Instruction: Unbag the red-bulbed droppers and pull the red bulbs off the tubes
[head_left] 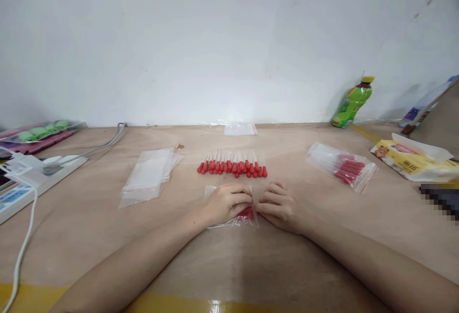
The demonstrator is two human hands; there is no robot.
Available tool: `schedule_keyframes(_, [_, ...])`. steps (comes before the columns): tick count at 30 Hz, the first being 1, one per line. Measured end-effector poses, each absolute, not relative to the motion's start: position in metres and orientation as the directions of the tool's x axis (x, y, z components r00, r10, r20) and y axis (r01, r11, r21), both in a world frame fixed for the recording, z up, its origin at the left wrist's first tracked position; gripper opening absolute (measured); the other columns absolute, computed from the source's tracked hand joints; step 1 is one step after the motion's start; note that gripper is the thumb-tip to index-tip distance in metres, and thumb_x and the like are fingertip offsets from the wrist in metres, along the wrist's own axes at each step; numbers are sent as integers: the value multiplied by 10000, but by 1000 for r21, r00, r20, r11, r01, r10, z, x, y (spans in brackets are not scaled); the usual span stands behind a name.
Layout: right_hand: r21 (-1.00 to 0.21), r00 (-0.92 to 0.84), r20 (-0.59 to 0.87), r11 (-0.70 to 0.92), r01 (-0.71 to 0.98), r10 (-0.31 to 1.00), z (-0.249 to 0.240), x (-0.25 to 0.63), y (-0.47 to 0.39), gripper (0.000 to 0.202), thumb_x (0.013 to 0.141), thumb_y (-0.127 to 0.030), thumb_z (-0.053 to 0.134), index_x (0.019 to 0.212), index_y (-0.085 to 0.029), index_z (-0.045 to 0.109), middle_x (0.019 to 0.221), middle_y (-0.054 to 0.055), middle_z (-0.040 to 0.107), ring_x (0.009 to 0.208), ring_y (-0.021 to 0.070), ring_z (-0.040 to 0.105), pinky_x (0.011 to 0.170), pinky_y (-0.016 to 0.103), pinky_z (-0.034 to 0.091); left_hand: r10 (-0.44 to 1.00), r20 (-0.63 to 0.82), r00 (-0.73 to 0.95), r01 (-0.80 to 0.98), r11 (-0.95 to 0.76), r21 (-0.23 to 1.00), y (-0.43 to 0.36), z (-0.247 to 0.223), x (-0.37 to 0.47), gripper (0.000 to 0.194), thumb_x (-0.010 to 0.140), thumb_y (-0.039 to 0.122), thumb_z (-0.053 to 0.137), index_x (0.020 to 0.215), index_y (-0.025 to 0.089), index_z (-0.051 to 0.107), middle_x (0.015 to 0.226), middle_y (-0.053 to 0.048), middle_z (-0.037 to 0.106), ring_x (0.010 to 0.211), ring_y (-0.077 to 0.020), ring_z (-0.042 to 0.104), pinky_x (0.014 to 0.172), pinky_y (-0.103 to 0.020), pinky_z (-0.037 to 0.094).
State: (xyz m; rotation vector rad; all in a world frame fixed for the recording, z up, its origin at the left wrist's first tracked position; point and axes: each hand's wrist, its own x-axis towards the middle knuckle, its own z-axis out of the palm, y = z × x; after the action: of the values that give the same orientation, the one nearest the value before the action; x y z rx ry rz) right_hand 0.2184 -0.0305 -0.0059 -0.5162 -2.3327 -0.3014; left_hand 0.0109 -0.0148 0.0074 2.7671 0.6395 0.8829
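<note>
A clear plastic bag (255, 219) with red-tipped pieces inside lies flat in front of me. My left hand (231, 203) rests on top of it with the fingers curled, covering much of the bag. At the bag's right edge my right hand (280, 206) has its fingers bent together; whether they pinch the edge is too small to tell. Just beyond both hands, several red-tipped clear sticks (233, 166) lie in a row. A stack of flat clear bags (146, 172) is on the left, and filled bags (343, 165) with red-tipped pieces lie on the right.
Along the wall are a small flat bag (239, 129) and a green bottle (353, 102). A yellow tissue pack (412, 160) sits at the right. A white power strip (39, 181) with cables and a package of green items (45, 132) are at the left.
</note>
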Motion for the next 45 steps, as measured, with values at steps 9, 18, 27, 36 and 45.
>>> schedule_keyframes(9, [301, -807, 569, 873, 383, 158, 5, 217, -31, 187, 878, -162, 407, 774, -200, 557, 794, -8, 583, 803, 121, 454, 789, 307, 331, 423, 471, 774, 365, -906, 214, -16, 11, 11, 223, 873, 152, 386, 827, 162, 604, 881, -41, 609, 766, -115, 562, 682, -215, 448])
schedule_keyframes(18, [443, -862, 501, 832, 333, 78, 11, 217, -33, 179, 881, -155, 412, 783, -179, 561, 780, 5, 578, 771, 122, 469, 749, 301, 357, 336, 321, 885, 380, -921, -84, -13, 19, 14, 156, 864, 178, 457, 790, 161, 593, 919, -33, 583, 830, -149, 535, 735, -254, 446])
schedule_keyframes(27, [278, -769, 624, 881, 383, 138, -1, 221, -29, 242, 891, -138, 347, 775, -171, 557, 820, 19, 610, 816, 135, 493, 805, 307, 368, 359, 460, 813, 362, -928, 84, -12, 18, 12, 208, 895, 179, 395, 930, 167, 600, 980, -32, 631, 852, -126, 572, 752, -235, 447])
schedule_keyframes(36, [234, -725, 669, 880, 413, 162, -1, 219, -28, 166, 868, -139, 413, 850, -181, 573, 820, 14, 630, 789, 124, 512, 795, 309, 368, 288, 536, 794, 348, -937, -12, -10, 14, 13, 231, 893, 192, 398, 825, 165, 617, 878, -19, 652, 780, -122, 594, 693, -224, 459])
schedule_keyframes(45, [264, -693, 711, 867, 423, 121, -2, 219, -30, 178, 866, -130, 423, 934, -180, 581, 764, 0, 637, 754, 115, 521, 762, 307, 374, 332, 523, 785, 391, -920, -3, -9, 11, 11, 223, 896, 185, 384, 829, 172, 597, 891, -11, 650, 760, -113, 588, 674, -220, 438])
